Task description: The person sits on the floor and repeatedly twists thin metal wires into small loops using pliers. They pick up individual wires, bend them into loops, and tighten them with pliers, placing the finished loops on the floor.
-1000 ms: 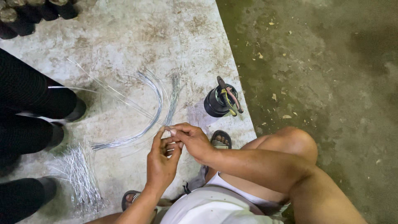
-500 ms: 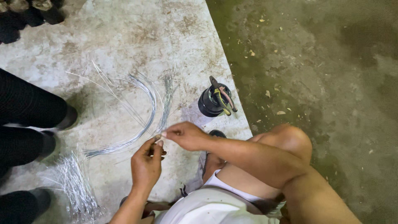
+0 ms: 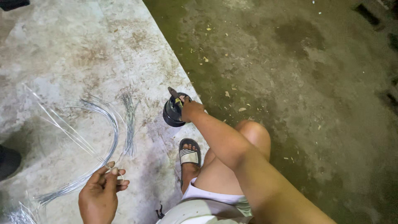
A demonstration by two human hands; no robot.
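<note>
Concrete floor [image 3: 83,49]; fingers [image 3: 108,171] pinching wire [image 3: 103,124].

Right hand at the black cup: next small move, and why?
Probably close the right hand on a tool handle and lift it out. The fingers are already on the handles sticking up from the black cup, while the left hand pinches the thin wire ends, apart from the cup.

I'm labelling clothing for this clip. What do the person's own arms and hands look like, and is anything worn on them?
Both are bare: the left hand and right hand show no gloves, rings, watch or sleeves. The right forearm is uncovered up to the frame edge.
</note>
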